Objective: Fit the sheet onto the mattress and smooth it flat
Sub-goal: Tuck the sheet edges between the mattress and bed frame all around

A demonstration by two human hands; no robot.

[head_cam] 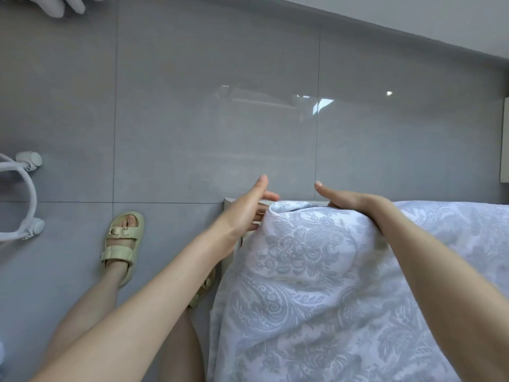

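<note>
A white sheet (316, 285) with a pale grey floral pattern covers the corner of the mattress (230, 201), whose bare white edge shows at the corner's left side. My left hand (248, 208) reaches to the left side of the corner, thumb up, its fingers going behind the sheet's fold. My right hand (347, 201) lies over the top of the corner, thumb stretched out, its fingers hidden beyond the sheet's edge. Whether either hand grips the cloth is hidden.
Grey glossy floor tiles (192, 119) spread around the bed corner. My foot in a cream sandal (122, 244) stands to the left of the bed. A white wheeled base (26, 194) sits at the left edge. A pale furniture edge (505, 139) shows at right.
</note>
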